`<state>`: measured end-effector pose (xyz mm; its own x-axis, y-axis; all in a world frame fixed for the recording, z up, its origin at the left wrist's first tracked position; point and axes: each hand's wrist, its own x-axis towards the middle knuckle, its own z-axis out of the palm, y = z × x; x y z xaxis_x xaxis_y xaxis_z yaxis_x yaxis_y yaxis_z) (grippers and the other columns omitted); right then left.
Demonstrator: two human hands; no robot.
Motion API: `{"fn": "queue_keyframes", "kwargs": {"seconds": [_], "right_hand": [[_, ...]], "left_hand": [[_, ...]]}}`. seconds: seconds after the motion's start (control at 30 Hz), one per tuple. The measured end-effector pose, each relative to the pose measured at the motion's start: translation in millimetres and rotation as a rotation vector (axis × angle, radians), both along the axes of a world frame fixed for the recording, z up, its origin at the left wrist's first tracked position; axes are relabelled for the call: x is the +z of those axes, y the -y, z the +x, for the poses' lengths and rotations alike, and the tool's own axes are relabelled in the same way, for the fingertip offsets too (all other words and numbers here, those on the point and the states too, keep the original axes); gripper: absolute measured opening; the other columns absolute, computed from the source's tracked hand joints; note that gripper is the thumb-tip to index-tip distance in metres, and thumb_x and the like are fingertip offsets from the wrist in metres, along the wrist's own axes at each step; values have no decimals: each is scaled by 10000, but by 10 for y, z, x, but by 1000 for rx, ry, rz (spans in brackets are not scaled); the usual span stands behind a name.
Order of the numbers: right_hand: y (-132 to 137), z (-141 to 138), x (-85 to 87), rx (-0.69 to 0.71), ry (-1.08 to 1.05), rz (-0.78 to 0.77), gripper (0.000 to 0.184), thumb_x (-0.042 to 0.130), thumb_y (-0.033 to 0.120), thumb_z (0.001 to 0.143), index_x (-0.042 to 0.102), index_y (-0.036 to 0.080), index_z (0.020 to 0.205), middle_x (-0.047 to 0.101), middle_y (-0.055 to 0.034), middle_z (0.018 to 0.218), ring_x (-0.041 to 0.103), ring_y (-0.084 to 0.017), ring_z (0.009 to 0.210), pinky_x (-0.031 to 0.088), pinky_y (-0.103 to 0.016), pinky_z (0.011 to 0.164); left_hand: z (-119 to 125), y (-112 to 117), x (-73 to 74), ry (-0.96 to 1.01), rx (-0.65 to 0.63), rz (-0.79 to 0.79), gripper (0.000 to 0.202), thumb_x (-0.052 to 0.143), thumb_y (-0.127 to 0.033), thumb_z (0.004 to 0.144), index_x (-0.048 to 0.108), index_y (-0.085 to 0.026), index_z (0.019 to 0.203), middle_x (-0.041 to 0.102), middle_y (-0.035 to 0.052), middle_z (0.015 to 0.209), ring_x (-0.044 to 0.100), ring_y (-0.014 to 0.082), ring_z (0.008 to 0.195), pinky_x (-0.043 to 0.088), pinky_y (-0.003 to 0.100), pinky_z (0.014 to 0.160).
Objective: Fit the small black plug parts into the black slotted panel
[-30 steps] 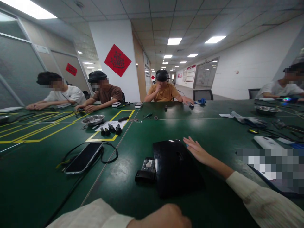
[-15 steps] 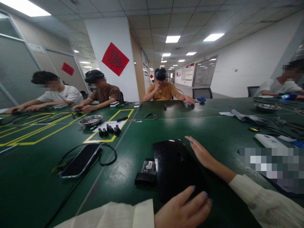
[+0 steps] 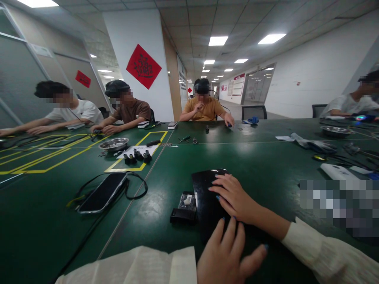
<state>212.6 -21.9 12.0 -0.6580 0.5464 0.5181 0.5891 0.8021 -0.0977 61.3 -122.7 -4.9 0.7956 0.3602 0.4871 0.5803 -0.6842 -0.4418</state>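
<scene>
A glossy black panel (image 3: 205, 189) lies flat on the green table (image 3: 266, 165) in front of me. My right hand (image 3: 233, 197) rests on top of it, fingers spread and pointing left. My left hand (image 3: 227, 252) lies open at the panel's near edge, fingers stretched forward onto it. Just left of the panel sit a small black block (image 3: 182, 215) and a clear bag of small parts (image 3: 187, 201). Neither hand holds anything.
A phone (image 3: 103, 192) with a looped black cable lies at the left. Farther back are a metal bowl (image 3: 114, 144), small black parts (image 3: 137, 156) on yellow-taped markings, and screwdrivers. Several people sit around the table. A white device (image 3: 337, 171) and cables lie at right.
My right hand has moved from the panel's right edge onto its top. My left hand has come forward from the bottom edge and spread its fingers on the panel's near end.
</scene>
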Motion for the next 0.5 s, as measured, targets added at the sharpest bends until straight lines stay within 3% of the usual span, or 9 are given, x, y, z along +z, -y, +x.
{"fn": "queue_keyframes", "kwargs": {"seconds": [0.1, 0.2, 0.33, 0.43, 0.5], "right_hand": [[-16, -103, 129, 63, 121, -45, 403, 417, 235, 879, 486, 203, 1275, 514, -78, 1269, 290, -231, 1299, 157, -467, 1098], [-54, -238, 277, 115, 151, -146, 459, 416, 304, 889, 431, 197, 1335, 495, -91, 1295, 283, -240, 1293, 184, -454, 1087], [-58, -483, 351, 284, 222, -291, 572, 526, 384, 822, 415, 209, 1354, 462, -108, 1323, 345, -242, 1257, 241, -408, 1060], [-42, -645, 287, 343, 249, -386, 679, 576, 519, 753, 411, 249, 1354, 355, -122, 1405, 327, -272, 1281, 255, -413, 1044], [-33, -717, 225, 336, 239, -415, 710, 584, 562, 727, 415, 260, 1347, 310, -128, 1429, 308, -283, 1295, 257, -418, 1037]], "left_hand": [[-62, 41, 24, -26, 178, -26, 332, 364, -355, 928, 597, -256, 1142, 609, 39, 1139, 535, 234, 1044, 381, 395, 857], [-148, 67, 62, -32, 371, -52, 322, 389, -303, 913, 644, -188, 1074, 626, 98, 1082, 537, 262, 1024, 415, 379, 747], [-206, 34, 57, -84, 369, -144, 302, 442, -297, 890, 636, -170, 1084, 663, 121, 915, 603, 240, 862, 405, 301, 603], [-196, 10, 10, -113, 353, -221, 283, 465, -283, 880, 634, -176, 1081, 651, 78, 705, 596, 173, 589, 374, 268, 532], [-174, 11, -1, -111, 365, -255, 296, 461, -280, 881, 614, -181, 1114, 645, 74, 671, 580, 159, 525, 338, 248, 487]]}}
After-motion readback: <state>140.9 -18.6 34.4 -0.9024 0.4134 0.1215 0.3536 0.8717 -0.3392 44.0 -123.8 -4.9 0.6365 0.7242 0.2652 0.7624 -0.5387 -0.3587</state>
